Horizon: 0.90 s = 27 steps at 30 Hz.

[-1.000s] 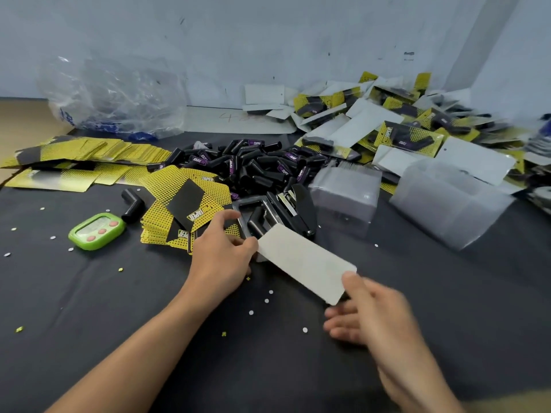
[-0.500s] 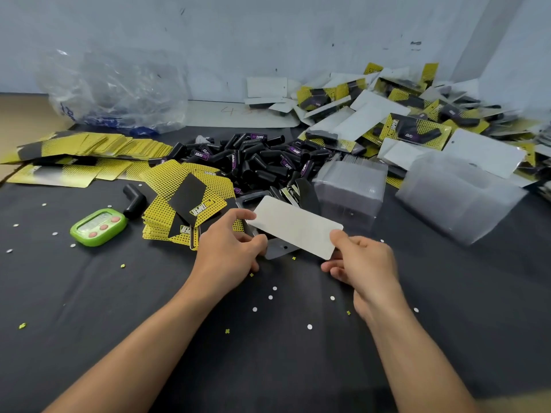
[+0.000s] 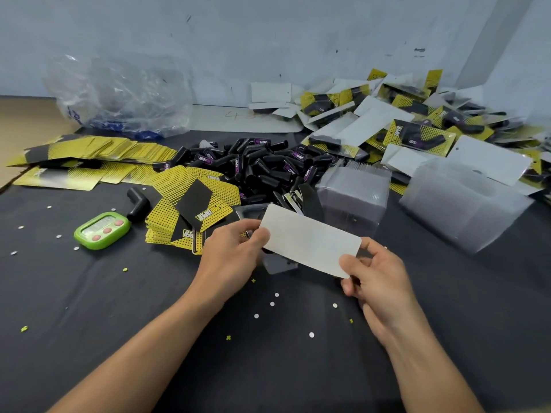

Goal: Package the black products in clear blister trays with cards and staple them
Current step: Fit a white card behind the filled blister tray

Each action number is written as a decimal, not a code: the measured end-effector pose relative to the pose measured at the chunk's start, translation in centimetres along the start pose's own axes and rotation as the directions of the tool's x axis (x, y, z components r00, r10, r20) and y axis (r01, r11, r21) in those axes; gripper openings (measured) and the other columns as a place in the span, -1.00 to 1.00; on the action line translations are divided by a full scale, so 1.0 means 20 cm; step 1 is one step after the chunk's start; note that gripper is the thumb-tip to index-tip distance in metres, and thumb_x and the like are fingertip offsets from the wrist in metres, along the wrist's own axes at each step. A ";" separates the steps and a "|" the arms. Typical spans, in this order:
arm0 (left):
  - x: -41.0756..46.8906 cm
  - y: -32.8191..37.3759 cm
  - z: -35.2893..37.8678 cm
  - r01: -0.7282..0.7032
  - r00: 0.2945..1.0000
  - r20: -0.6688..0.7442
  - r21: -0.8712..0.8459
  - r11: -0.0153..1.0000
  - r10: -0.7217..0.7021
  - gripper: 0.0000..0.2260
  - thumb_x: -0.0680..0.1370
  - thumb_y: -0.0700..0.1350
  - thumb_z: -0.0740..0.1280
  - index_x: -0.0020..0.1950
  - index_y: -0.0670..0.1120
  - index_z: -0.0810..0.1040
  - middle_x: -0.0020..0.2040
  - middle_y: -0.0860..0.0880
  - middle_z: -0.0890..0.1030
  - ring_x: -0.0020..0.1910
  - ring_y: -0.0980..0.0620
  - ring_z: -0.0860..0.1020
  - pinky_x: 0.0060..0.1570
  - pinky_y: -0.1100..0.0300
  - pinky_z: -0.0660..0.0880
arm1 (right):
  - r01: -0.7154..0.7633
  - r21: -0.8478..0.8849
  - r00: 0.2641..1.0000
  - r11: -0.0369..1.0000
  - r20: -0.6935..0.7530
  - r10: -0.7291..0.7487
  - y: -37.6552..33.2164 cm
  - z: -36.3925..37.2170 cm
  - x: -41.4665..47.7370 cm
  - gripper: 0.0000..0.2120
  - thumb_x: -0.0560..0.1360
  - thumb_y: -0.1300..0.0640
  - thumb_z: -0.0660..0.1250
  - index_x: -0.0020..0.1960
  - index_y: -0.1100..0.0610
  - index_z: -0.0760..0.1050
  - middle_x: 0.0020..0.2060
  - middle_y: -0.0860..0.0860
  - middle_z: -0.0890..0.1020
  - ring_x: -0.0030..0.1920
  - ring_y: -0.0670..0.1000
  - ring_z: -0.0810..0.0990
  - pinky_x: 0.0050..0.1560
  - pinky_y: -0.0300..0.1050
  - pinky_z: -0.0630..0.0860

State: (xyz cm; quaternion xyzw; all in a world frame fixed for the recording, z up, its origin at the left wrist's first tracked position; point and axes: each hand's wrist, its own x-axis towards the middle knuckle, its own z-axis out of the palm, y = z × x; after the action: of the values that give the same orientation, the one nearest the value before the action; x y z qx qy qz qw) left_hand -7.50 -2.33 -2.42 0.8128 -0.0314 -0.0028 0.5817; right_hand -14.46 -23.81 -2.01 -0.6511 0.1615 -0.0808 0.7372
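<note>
Card [image 3: 310, 242] lies longways between the hands, just above the surface [image 3: 119, 308]. The left hand [image 3: 229, 260] pinches its left end, the right hand [image 3: 378, 281] its right corner. The stapler [image 3: 290, 199] sits just behind, nearer the left.

Left hand [image 3: 229, 257] and right hand [image 3: 378, 281]: both bare, each continuous with a bare forearm, uncovered along the whole of its visible length.
</note>
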 end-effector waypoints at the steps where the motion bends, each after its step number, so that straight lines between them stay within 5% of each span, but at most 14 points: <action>1: 0.00 0.00 0.00 0.015 1.000 -0.010 -0.052 0.999 -0.015 -0.89 0.63 0.04 0.35 0.03 0.15 0.69 -0.40 0.10 0.63 -0.47 0.11 0.47 -0.33 0.16 0.42 | 0.008 0.017 1.000 1.000 0.020 -0.008 0.00 -0.01 -0.01 -0.76 0.57 0.44 0.28 -0.03 0.17 0.64 -0.25 0.18 0.66 -0.54 -0.03 0.32 -0.51 -0.30 0.31; 5: -0.01 0.03 -0.01 0.056 0.998 -0.028 -0.165 0.985 -0.061 -0.82 0.63 -0.05 0.40 -0.09 0.18 0.73 -0.19 0.08 0.75 -0.27 0.06 0.69 -0.21 0.09 0.60 | 0.005 0.034 0.999 0.999 0.049 -0.006 0.00 -0.02 -0.03 -0.74 0.57 0.42 0.30 -0.16 0.16 0.65 -0.27 0.14 0.66 -0.54 -0.01 0.33 -0.53 -0.28 0.32; 9: 0.00 0.01 -0.01 0.048 0.998 -0.022 -0.114 0.992 -0.051 -0.82 0.63 -0.09 0.37 -0.11 0.08 0.72 -0.40 -0.01 0.65 -0.50 0.06 0.51 -0.42 0.23 0.46 | 0.069 -0.044 0.996 0.997 -0.052 -0.071 0.01 0.00 -0.05 -0.81 0.57 0.35 0.33 -0.22 0.25 0.57 -0.41 0.15 0.55 -0.56 0.04 0.28 -0.51 -0.21 0.28; 11: 0.00 0.01 -0.02 0.046 0.999 0.019 -0.095 0.994 -0.045 -0.82 0.63 -0.17 0.35 -0.06 0.06 0.71 -0.36 -0.05 0.67 -0.46 0.05 0.56 -0.41 0.25 0.48 | 0.060 -0.018 0.991 0.998 -0.121 -0.062 0.01 -0.01 -0.07 -0.85 0.58 0.35 0.31 -0.17 0.29 0.57 -0.40 0.15 0.59 -0.58 0.03 0.30 -0.51 -0.20 0.26; 17: 0.01 0.01 -0.03 0.068 0.989 0.127 0.020 0.997 -0.070 -0.76 0.60 -0.17 0.42 0.14 0.17 0.61 -0.19 0.07 0.74 -0.31 0.11 0.69 -0.27 0.23 0.59 | -0.182 0.135 0.983 0.974 0.024 0.180 0.00 -0.01 -0.23 -0.76 0.59 0.42 0.21 0.07 0.26 0.63 -0.27 0.19 0.68 -0.46 0.03 0.57 -0.56 -0.25 0.41; 20: 0.00 0.02 -0.01 0.069 0.993 0.099 0.024 0.997 -0.071 -0.78 0.55 -0.16 0.48 0.07 0.14 0.60 -0.24 0.06 0.72 -0.37 0.17 0.64 -0.39 0.37 0.49 | -0.311 0.165 0.950 0.936 0.053 0.307 -0.01 0.01 -0.28 -0.78 0.56 0.44 0.18 0.07 0.33 0.57 -0.34 0.23 0.65 -0.48 0.01 0.57 -0.57 -0.26 0.42; 27: -0.01 0.03 -0.03 0.097 0.992 0.084 0.008 0.995 -0.098 -0.72 0.56 -0.29 0.42 0.12 0.08 0.61 -0.26 -0.01 0.73 -0.36 0.09 0.67 -0.35 0.32 0.53 | -0.472 0.258 0.882 0.843 0.130 0.454 -0.09 0.03 -0.33 -0.76 0.47 0.46 0.14 0.00 0.49 0.56 -0.30 0.31 0.65 -0.53 -0.01 0.52 -0.62 -0.30 0.38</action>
State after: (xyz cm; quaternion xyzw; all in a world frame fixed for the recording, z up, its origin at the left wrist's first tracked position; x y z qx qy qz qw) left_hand -7.61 -2.02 -1.76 0.8137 -0.0161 -0.0655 0.5774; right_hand -20.26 -21.28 0.62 -0.4834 0.2770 0.0982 0.8246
